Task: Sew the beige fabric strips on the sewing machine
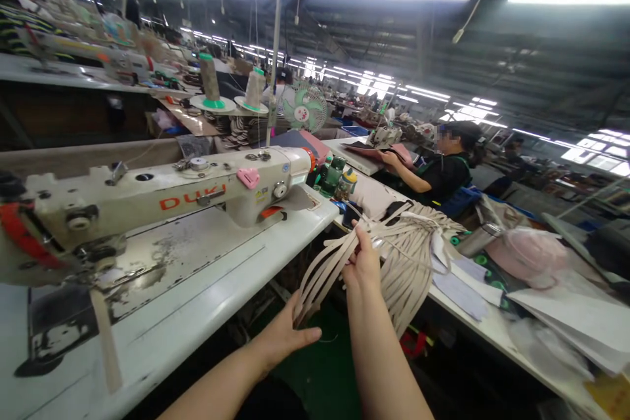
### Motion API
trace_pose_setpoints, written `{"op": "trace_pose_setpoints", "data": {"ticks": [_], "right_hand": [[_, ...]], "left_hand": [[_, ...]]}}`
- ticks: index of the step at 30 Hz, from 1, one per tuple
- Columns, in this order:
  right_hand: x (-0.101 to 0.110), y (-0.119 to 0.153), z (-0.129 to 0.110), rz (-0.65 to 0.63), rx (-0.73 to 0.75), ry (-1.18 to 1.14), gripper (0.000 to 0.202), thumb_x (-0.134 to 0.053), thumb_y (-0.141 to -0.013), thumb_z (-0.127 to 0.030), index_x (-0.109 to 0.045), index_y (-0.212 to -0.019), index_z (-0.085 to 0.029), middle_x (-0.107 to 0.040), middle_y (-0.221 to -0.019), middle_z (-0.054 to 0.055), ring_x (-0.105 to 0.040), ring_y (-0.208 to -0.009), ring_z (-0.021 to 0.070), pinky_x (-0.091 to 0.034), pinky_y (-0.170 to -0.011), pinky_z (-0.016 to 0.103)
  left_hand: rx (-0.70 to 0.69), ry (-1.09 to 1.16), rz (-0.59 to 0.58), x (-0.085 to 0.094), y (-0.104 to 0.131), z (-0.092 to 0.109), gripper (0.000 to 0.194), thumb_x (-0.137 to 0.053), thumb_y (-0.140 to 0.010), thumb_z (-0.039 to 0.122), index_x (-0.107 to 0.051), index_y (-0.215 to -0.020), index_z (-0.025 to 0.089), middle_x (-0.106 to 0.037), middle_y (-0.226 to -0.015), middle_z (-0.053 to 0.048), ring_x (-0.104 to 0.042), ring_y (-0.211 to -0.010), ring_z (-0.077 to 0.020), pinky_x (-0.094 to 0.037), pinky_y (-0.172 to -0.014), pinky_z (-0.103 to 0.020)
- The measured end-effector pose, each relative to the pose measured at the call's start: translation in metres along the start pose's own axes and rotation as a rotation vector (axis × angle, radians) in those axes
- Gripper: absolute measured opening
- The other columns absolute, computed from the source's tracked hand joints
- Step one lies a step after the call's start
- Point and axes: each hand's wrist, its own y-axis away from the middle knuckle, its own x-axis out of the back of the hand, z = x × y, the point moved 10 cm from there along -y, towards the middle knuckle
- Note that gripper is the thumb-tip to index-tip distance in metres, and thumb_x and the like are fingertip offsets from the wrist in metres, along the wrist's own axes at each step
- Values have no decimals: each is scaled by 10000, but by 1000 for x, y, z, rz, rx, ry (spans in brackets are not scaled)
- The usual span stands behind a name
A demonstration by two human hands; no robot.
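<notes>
A bundle of beige straps [394, 246] hangs off the edge of a side table [492, 331], fanning down over the gap between that table and my sewing bench [207, 302]. My right hand [363, 261] pinches a few straps near the top of the fan, fingers closed on them, while my left hand [288, 335] cups the lower ends with its fingers curled loosely around the strands. By my reading, I am at the sorting stage, separating a few straps out of the bundle; the next move calls for sliding the chosen ones free without dragging the rest off the table. To my left the sewing machine [162, 200] sits on the bench with one loose strap [105, 341] lying by its needle end. Past it stand two thread cones [231, 85] and a small fan [305, 107]. On the side table, just beside the bundle, lie white sheets [462, 285], a steel cup [480, 238] and a pink bag [529, 254], crowding the straps' upper ends. Further back, another person [445, 170] sits at a separate station with a hand on pink material, well apart from my reach. The tangled strands themselves look to be the main hindrance.
</notes>
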Motion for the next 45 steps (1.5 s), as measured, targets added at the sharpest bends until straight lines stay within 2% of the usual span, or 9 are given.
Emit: {"op": "trace_pose_setpoints", "data": {"ticks": [4,9,12,16,19,26,32,39,45], "right_hand": [[3,-1,5,41,76,54,506,-792,-680,-505,-672,-1075,-212,-361,-476,-149,-217,-339,46,-184,-322,193],[21,-14,-9,65,192,210,493,-840,-670,-490,-666,-1008,-175,-681,-698,-24,-409,-424,65,-252,-372,217],[26,-15,-7,0,162,300,463,-829,-703,-529,-662,-943,-171,-690,-679,8,-507,-474,111,-311,-400,234],[22,-4,5,-124,77,384,477,-811,-722,-604,-664,-881,-179,-668,-624,9,-490,-432,112,-276,-372,235],[13,11,18,-230,1,400,527,-768,-742,-672,-657,-891,-179,-683,-645,13,-421,-390,75,-206,-348,209],[-11,63,59,-459,-258,368,420,-841,-727,-503,-680,-889,-150,-730,-785,63,-376,-424,31,-128,-375,176],[-27,99,85,-645,-418,336,340,-802,-772,-464,-696,-864,-154,-732,-822,55,-332,-404,17,-136,-373,193],[-22,89,83,-675,-305,534,333,-849,-692,-405,-717,-886,-169,-691,-678,12,-603,-607,148,-437,-540,241],[-14,97,78,-676,-361,525,347,-807,-772,-478,-756,-862,-147,-632,-610,-7,-352,-403,43,-201,-381,197]], "left_hand": [[81,26,-37,-1,18,-50,843,-820,-692,683,-522,-1304,186,-680,-843,-34,-711,-929,-274,-517,-879,-397],[98,-66,148,36,46,-38,695,-561,-777,871,-567,-956,200,-312,-510,118,-311,-415,-78,-304,-449,-225],[108,104,111,41,58,9,583,-596,-843,779,-542,-925,205,-286,-593,107,-179,-458,-52,-115,-413,-194],[-30,305,165,57,60,78,468,-620,-908,652,-549,-879,191,-356,-626,83,-185,-465,-33,-102,-433,-182],[-62,313,319,76,54,96,528,-709,-833,661,-554,-785,158,-441,-659,48,-216,-476,-23,-90,-439,-178],[112,140,284,66,29,71,682,-858,-591,686,-677,-895,104,-580,-836,-44,-357,-576,-52,-124,-461,-195],[183,27,96,49,27,45,583,-881,-632,604,-620,-894,153,-390,-593,87,-245,-504,-45,-92,-492,-242],[162,15,185,58,32,50,620,-849,-606,660,-598,-849,148,-553,-694,16,-332,-506,-48,-78,-481,-249],[209,-18,152,62,39,49,521,-836,-608,570,-589,-820,162,-515,-622,48,-247,-448,-36,-60,-463,-256]]}}
